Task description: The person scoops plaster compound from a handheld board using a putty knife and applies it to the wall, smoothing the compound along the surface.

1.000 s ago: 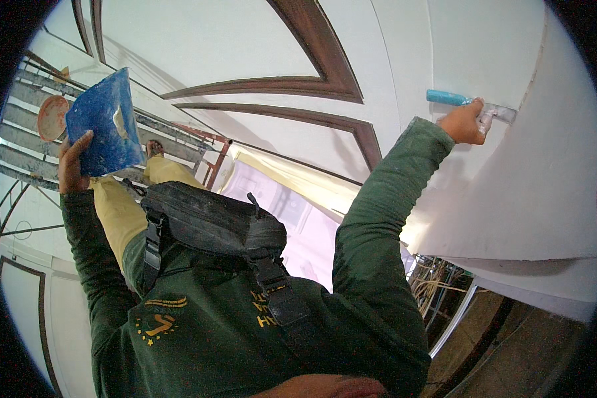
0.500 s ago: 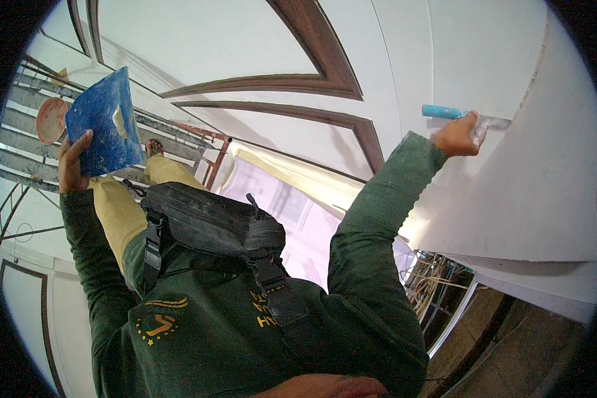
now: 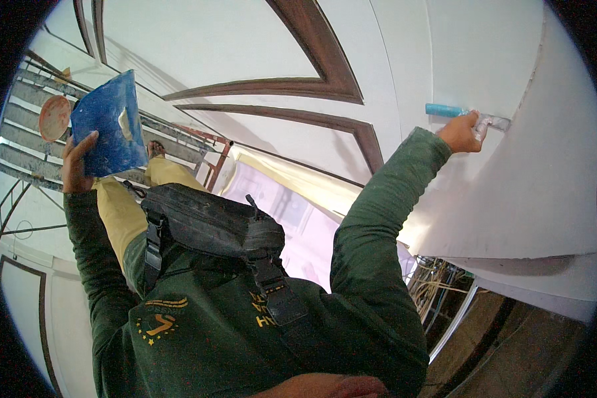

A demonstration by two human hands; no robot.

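White wall panels (image 3: 530,199) with dark brown curved trim (image 3: 325,79) fill the upper part of the view, and a scaffold (image 3: 26,132) stands far below on the left. From the right hand (image 3: 463,132), raised to the wall and closed around a putty knife (image 3: 467,116), the turquoise handle points left and the grey blade lies flat on the panel to the right, so the long axis of the tool is almost horizontal. This hand is the one at the wall. On the other side, well apart, the left hand (image 3: 77,162) grips a blue board (image 3: 108,126) by its lower edge, with a small smear of white filler (image 3: 123,124) on it.
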